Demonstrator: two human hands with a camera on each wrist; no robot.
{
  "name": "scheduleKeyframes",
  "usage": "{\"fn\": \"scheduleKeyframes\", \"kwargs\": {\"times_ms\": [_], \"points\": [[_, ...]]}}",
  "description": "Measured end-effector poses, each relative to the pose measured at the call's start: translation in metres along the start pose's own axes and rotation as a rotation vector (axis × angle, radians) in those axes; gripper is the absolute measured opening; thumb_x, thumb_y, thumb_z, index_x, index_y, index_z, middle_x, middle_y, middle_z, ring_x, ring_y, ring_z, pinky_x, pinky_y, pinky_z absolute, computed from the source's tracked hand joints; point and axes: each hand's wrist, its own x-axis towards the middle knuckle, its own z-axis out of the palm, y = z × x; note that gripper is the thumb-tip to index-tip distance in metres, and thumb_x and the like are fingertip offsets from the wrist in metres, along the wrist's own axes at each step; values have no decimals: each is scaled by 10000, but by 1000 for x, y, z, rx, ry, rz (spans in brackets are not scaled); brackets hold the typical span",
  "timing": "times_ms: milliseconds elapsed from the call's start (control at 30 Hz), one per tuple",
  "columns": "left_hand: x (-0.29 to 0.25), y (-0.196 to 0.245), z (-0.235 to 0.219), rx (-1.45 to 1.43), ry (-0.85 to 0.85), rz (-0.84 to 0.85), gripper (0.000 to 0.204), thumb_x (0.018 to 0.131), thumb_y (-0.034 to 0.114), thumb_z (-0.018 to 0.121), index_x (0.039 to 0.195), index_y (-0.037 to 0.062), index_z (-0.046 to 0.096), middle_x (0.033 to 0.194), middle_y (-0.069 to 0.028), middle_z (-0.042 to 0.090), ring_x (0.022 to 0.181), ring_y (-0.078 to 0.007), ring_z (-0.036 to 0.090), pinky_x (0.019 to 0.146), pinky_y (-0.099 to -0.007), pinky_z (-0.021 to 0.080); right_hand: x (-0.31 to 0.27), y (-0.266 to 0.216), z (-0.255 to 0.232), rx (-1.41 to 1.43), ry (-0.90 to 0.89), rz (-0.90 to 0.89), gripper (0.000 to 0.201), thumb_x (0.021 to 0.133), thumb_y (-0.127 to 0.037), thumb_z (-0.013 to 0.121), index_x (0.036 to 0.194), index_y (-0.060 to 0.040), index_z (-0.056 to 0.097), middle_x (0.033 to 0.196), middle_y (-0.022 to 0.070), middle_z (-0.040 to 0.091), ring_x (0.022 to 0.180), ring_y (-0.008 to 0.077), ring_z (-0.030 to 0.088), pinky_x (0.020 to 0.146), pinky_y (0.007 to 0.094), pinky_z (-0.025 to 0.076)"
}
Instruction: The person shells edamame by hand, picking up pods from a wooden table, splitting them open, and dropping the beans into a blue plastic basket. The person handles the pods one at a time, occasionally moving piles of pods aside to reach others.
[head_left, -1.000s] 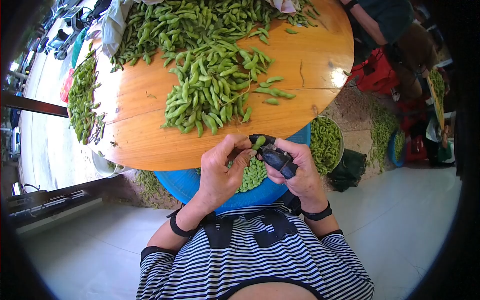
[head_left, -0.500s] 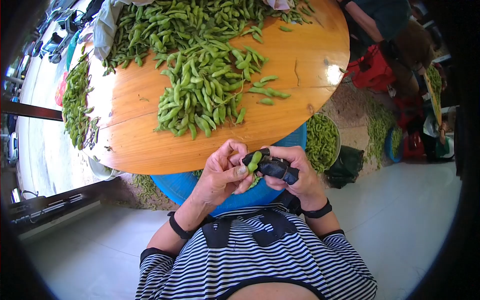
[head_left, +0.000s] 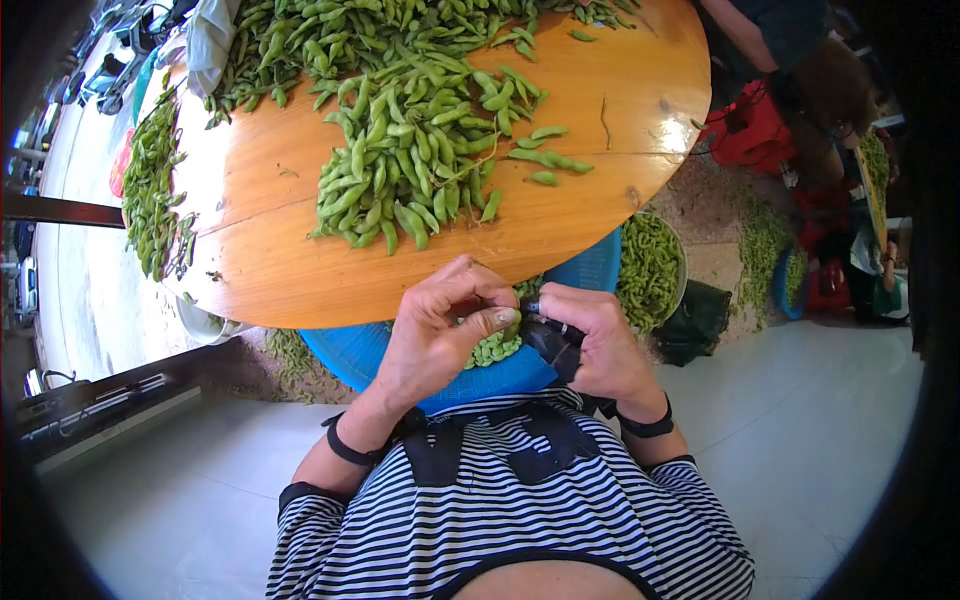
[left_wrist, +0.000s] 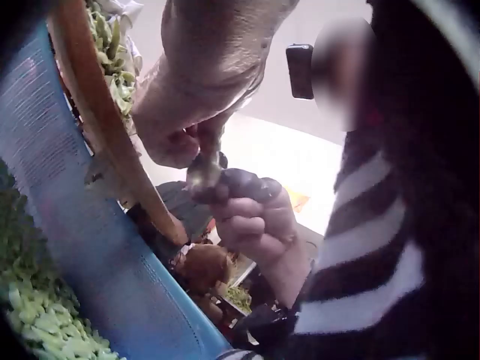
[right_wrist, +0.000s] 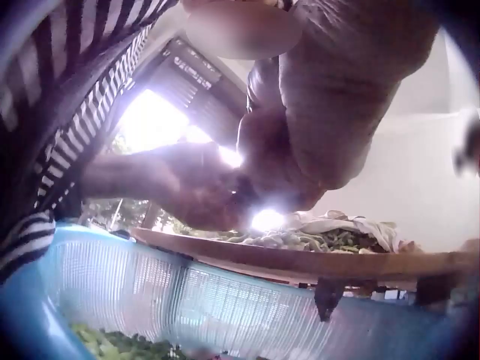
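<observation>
In the head view both hands meet over a blue basket (head_left: pixel 340 358) of shelled green beans (head_left: pixel 492 353). My left hand (head_left: pixel 435 325) pinches a green soybean pod (left_wrist: pixel 204 174) between thumb and fingers; most of the pod is hidden in the head view. Against its other side, my right hand (head_left: pixel 605 345) grips with curled fingers, black covers (head_left: pixel 552 345) on its thumb and finger. A pile of whole pods (head_left: pixel 410 165) lies on the wooden table (head_left: pixel 270 280) just beyond the hands.
A bucket of pods (head_left: pixel 650 270) stands right of the table, beside a dark bag (head_left: pixel 695 325). More pods (head_left: pixel 155 190) lie along the table's left edge. A red stool (head_left: pixel 755 130) and another person's arm (head_left: pixel 740 30) are at the far right.
The pod was plainly visible between the hands earlier; now the left fingers mostly cover it. The right hand has turned and drawn slightly right, its black-covered thumb now pointing lower.
</observation>
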Motion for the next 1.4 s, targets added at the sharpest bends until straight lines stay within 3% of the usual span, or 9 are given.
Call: {"fn": "scheduleKeyframes", "kwargs": {"times_ms": [133, 267, 333, 467, 667, 867, 1067, 1200, 1400], "points": [[-1, -18, -13, -728, -256, -363, 57, 862, 16, 699, 901, -3, 661, 855, -9, 590, 793, -118, 579, 711, -275, 493, 1, 4, -8, 326, -180, -6, 140, 702, 21, 620, 817, 27, 540, 688, 120, 463, 603, 269, 478, 569, 333, 381], [-3, -11, 0, -803, -197, -370, 69, 861, 34, 710, 905, 11, 663, 877, -23, 595, 829, -99, 575, 737, -259, 489, -1, 8, -9, 400, -176, 61, 129, 734, -14, 638, 804, 25, 538, 675, 105, 464, 596, 228, 480, 566, 320, 372], [-2, 2, 9, -543, 5, -264, 123, 850, 68, 737, 915, -1, 659, 863, -17, 616, 795, -85, 586, 702, -247, 492, 2, 5, -9, 231, -75, 71, 142, 742, -14, 646, 801, 23, 523, 688, 115, 459, 607, 257, 480, 569, 336, 373], [-7, 1, 11, 134, 3, -210, 238, 829, 110, 764, 976, -27, 636, 719, -32, 644, 647, -97, 606, 609, -253, 503, 5, -2, -8, 114, -41, -18, 154, 738, -1, 650, 808, 22, 515, 705, 126, 456, 628, 300, 484, 575, 353, 378], [-7, -4, 2, 366, -92, 0, 229, 903, 49, 663, 1106, -45, 614, 694, -65, 626, 628, -99, 618, 576, -254, 492, 2, 1, -2, -23, -23, -6, 182, 672, 60, 612, 828, 31, 522, 729, 146, 466, 659, 348, 510, 591, 382, 398], [-6, 4, -1, -52, -169, -368, 257, 1006, 113, 495, 1203, -22, 589, 734, -61, 634, 618, -115, 601, 568, -245, 484, -1, -3, 5, -103, 49, 13, 223, 651, 80, 612, 856, 30, 540, 743, 153, 482, 676, 357, 532, 599, 379, 428], [-10, -9, 19, -453, 58, -357, 301, 1013, 109, 407, 1228, -7, 583, 902, -44, 619, 714, -101, 572, 589, -236, 480, -1, -13, 36, -265, 329, -28, 310, 635, 63, 679, 914, 15, 552, 812, 145, 467, 678, 352, 548, 582, 401, 447], [-11, -9, 33, -480, 203, -367, 267, 993, 82, 416, 1183, -14, 576, 736, -22, 541, 618, -95, 504, 563, -240, 425, -4, -11, 47, -370, 339, -41, 380, 621, 53, 724, 949, 6, 537, 872, 162, 469, 714, 375, 565, 605, 424, 480], [-9, -22, 40, 80, 282, 20, 237, 932, 28, 383, 1076, -16, 566, 831, -50, 556, 714, -112, 505, 633, -242, 425, -3, -10, 54, -389, 361, -100, 406, 619, 62, 709, 983, 12, 536, 882, 166, 464, 721, 375, 578, 582, 426, 498]]}}
